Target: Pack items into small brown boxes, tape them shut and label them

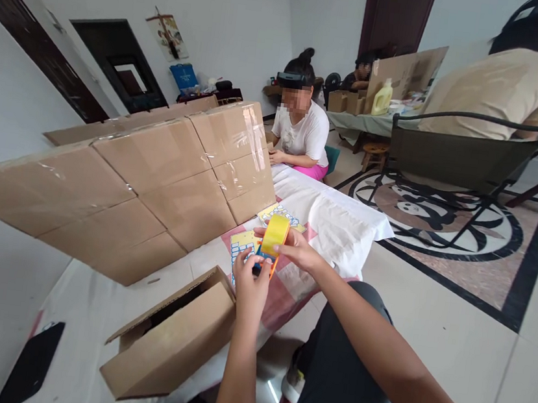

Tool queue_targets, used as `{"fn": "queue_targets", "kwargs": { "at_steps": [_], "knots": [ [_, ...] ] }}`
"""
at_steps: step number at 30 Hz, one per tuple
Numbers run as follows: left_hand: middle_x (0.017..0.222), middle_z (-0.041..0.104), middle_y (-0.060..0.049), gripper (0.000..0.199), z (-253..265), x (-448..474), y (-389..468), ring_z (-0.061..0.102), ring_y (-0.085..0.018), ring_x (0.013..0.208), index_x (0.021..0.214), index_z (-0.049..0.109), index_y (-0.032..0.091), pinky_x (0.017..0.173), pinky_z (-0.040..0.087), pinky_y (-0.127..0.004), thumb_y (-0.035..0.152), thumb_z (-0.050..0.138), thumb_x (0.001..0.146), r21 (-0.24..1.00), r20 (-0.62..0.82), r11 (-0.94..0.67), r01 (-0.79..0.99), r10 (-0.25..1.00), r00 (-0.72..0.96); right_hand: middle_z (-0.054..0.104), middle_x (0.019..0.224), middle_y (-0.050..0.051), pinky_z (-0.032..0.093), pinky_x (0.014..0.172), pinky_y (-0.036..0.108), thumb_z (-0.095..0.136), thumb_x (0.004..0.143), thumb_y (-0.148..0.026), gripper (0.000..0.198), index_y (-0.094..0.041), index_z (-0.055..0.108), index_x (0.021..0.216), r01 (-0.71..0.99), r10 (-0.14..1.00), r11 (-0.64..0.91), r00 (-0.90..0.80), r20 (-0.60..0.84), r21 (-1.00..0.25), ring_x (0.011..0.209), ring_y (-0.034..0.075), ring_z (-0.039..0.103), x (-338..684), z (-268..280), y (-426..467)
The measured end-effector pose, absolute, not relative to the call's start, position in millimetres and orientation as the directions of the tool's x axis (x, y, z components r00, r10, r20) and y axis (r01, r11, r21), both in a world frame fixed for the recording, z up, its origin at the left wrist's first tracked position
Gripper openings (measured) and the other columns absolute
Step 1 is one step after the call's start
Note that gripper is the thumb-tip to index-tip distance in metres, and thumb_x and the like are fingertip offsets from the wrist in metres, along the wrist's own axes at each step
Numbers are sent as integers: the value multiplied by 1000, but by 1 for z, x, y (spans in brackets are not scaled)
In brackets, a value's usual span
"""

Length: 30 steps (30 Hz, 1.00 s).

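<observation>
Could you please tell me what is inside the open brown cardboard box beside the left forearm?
Inside the open brown cardboard box, only shadow and part of an inner wall show. Its near side covers the bottom, so any contents there cannot be seen.

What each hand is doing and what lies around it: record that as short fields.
Right hand: holds a yellow tape roll on an orange-and-blue plastic dispenser
Left hand: fingers at the dispenser's lower end; firmness of grip unclear
Nearest box: narrow brown cardboard box, top open, on a white-and-pink cloth
Behind that box: stacked brown cardboard cartons, clear tape on them
Beside hands: yellow-and-blue printed sheet
Lower left: flat black rectangular object
Beyond the cartons' right end: seated co-worker in white shirt
</observation>
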State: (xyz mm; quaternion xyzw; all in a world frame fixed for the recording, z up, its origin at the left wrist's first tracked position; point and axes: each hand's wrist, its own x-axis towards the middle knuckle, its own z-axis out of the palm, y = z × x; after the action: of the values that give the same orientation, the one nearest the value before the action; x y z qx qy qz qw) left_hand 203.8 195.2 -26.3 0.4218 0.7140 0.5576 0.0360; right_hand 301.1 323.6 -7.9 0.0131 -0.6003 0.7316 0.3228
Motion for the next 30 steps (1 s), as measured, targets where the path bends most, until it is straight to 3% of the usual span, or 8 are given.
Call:
{"fn": "queue_targets", "kwargs": {
  "at_steps": [2,5,9,13,16,21,26,30],
  "knots": [
    [113,64,-9,16,-28,203,195,55,-30,121,75,67,24,108,41,-51,39,68,80,845,420,-9,535,630,-653,74,104,10,53,91,38,82,73,-52,52,-18,68,111,-445,461,129,-764,451,-886,103,26,68,300,-14,327],
    [102,62,-7,22,-33,211,195,59,-27,109,71,69,23,101,47,-44,43,72,78,873,412,-42,486,597,-689,69,90,7,52,75,32,64,81,-70,56,-16,66,95,-362,577,369,-633,516,-856,83,21,64,297,-23,328],
    [89,62,-5,30,-38,233,191,63,-20,89,69,68,21,83,54,-34,45,65,85,903,391,-90,419,576,-718,50,62,0,37,53,27,35,89,-80,67,-19,52,68,-303,643,437,-553,530,-847,58,14,43,292,-29,326],
    [87,72,-5,26,-30,249,179,66,-20,88,80,75,21,83,54,-32,43,64,88,910,382,-93,404,569,-728,38,57,-2,30,51,28,30,95,-75,63,-22,37,60,-285,671,433,-532,517,-855,54,13,34,288,-32,326],
    [79,75,-4,28,-18,255,171,66,-17,73,83,77,21,72,53,-28,44,62,89,902,356,-6,431,574,-737,38,58,-2,32,54,30,31,94,-77,64,-23,35,60,-266,716,432,-480,507,-862,55,13,34,287,-33,327],
    [62,67,0,35,-20,258,166,50,-10,43,83,75,18,42,42,-23,51,61,86,974,96,84,211,689,-719,37,58,-1,38,56,31,32,92,-79,64,-25,35,58,-237,792,393,-403,458,-888,56,15,35,288,-29,331],
    [59,65,0,41,-39,267,159,46,-8,37,70,68,16,37,37,-21,54,61,86,979,5,127,161,770,-638,48,60,2,47,56,32,36,84,-86,65,-25,44,64,-332,954,99,-235,184,-938,61,19,50,293,-21,338],
    [60,67,-1,40,-49,269,155,46,-9,36,77,69,17,36,36,-22,54,57,89,964,43,133,229,774,-631,57,63,1,53,64,32,47,83,-83,60,-24,52,71,-438,942,-58,-322,96,-897,69,20,61,297,-24,336]
  ]
}}
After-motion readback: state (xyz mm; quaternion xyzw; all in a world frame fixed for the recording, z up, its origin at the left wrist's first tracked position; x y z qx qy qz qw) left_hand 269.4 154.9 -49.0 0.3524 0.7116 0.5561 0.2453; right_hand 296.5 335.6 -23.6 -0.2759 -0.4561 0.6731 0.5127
